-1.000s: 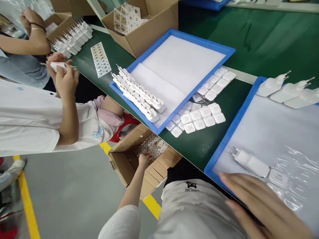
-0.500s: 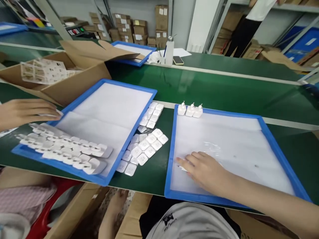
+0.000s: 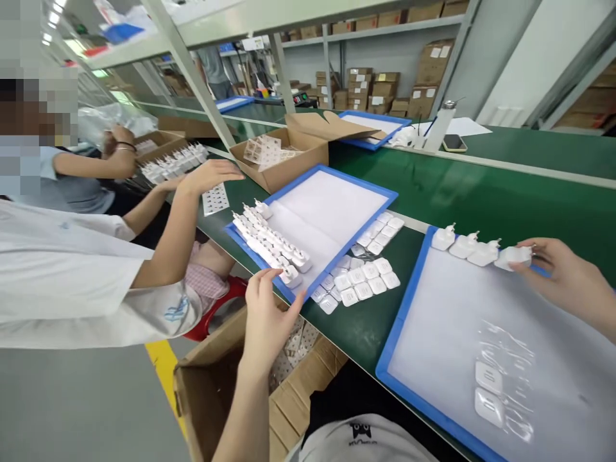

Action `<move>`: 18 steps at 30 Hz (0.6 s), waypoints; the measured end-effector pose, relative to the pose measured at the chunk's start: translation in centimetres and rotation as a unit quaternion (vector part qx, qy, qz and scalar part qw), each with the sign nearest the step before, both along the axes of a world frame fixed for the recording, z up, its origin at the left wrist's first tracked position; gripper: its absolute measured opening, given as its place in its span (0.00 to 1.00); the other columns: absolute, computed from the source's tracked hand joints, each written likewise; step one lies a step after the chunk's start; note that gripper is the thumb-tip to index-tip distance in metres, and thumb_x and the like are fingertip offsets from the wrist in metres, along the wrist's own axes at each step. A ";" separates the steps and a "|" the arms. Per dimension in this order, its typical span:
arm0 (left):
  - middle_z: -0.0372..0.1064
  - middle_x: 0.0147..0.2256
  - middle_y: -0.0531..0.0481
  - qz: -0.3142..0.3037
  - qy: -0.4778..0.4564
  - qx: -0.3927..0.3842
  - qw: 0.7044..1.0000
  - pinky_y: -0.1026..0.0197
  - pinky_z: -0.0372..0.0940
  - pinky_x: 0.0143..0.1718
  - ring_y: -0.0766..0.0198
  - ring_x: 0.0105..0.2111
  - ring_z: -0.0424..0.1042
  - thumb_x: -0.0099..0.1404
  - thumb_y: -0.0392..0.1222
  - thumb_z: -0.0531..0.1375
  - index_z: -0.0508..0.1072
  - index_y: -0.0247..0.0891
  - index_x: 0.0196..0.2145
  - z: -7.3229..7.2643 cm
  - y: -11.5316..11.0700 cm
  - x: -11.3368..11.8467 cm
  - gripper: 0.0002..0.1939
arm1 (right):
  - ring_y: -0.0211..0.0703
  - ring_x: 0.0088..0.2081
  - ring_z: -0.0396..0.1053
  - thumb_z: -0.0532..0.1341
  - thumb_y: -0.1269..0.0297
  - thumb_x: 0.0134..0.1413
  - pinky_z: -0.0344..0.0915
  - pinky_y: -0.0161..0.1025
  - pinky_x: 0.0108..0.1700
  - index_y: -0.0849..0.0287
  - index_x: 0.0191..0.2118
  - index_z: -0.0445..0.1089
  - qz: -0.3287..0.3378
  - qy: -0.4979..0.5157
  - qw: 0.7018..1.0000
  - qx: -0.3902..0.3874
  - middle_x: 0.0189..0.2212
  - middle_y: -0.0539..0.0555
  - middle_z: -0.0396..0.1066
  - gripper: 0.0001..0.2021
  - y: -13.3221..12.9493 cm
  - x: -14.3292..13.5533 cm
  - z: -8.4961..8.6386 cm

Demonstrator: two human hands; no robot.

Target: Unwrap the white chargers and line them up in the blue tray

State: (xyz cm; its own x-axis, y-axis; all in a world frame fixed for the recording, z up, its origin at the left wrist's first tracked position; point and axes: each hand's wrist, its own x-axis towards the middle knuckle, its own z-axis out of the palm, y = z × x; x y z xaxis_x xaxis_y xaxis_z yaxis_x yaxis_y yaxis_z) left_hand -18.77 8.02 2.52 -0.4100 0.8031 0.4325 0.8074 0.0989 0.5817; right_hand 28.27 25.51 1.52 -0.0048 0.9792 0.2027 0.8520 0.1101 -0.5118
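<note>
Bright, diffuse indoor light comes partly from ceiling lamps [image 3: 58, 8] at upper left. Glare streaks the clear plastic packaging [image 3: 522, 428]; pixelation masks the upper-left corner, and wide-angle distortion stretches the edges.

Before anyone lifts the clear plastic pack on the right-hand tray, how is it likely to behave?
The clear plastic pack looks thin, so it would probably flex. Two white pieces sit toward one corner, so that part may sag. Its shiny surface could feel slippery.

The right arm [image 3: 594, 298] and nearest tray [image 3: 402, 308] are cut off by the right edge; the lower box [image 3: 219, 339] is partly hidden by the left arm [image 3: 253, 398]. Lettering [image 3: 364, 443] on the cat shirt [image 3: 394, 443] cannot be read.
</note>
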 end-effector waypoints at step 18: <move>0.64 0.56 0.32 0.039 0.030 -0.019 0.999 0.30 0.62 0.63 0.35 0.60 0.67 0.60 0.46 0.67 0.57 0.33 0.66 -3.7 3.5 -2.2 0.42 | 0.61 0.50 0.80 0.67 0.53 0.63 0.76 0.42 0.35 0.56 0.58 0.72 0.064 0.023 0.998 0.007 0.57 0.69 0.74 0.22 -0.2 2.4 -2.9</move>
